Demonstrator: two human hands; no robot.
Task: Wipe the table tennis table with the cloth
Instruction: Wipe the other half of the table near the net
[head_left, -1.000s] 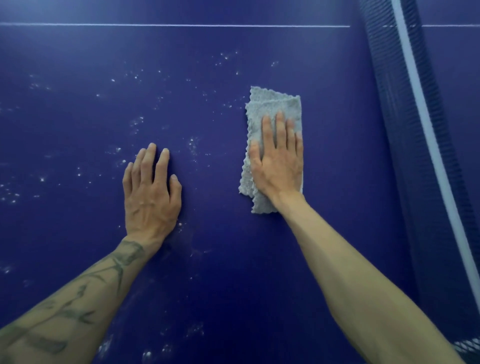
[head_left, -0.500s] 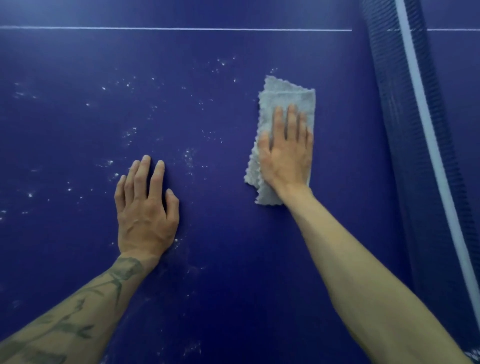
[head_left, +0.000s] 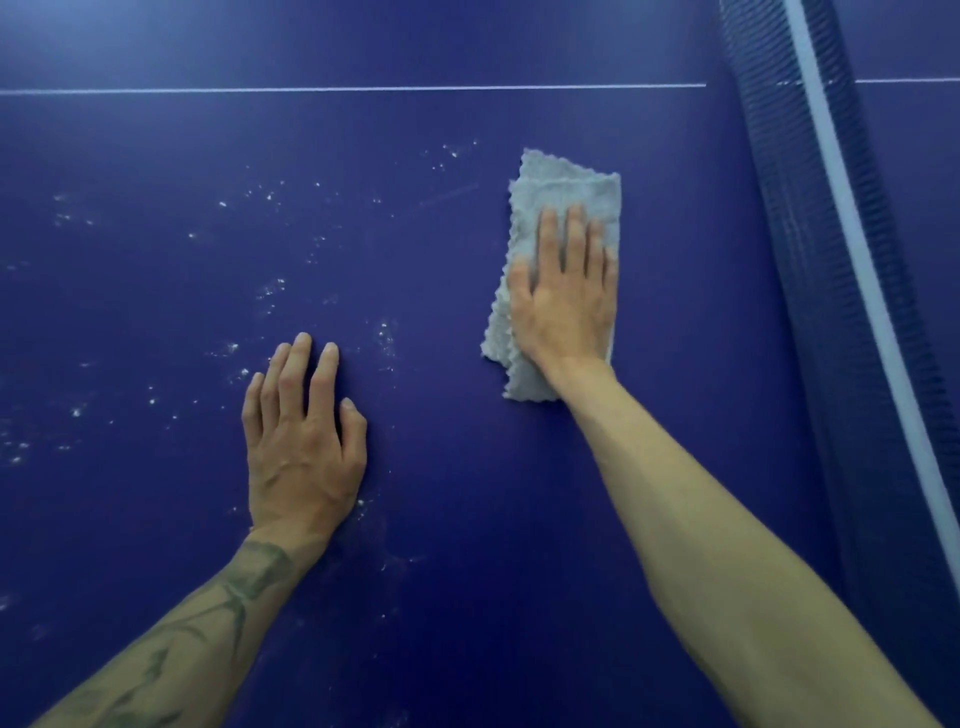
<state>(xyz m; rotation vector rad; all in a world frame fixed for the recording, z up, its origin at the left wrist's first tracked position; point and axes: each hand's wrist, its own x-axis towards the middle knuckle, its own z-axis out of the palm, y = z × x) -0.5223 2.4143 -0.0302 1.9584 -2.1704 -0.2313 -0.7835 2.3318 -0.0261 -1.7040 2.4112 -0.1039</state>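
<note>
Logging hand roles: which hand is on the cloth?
The right hand, flat on the grey cloth; the left hand rests on bare table.

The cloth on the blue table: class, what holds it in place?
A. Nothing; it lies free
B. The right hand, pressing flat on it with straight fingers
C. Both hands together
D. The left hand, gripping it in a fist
B: the right hand lies flat on the cloth with straight fingers, while the left hand rests on the bare table.
</note>
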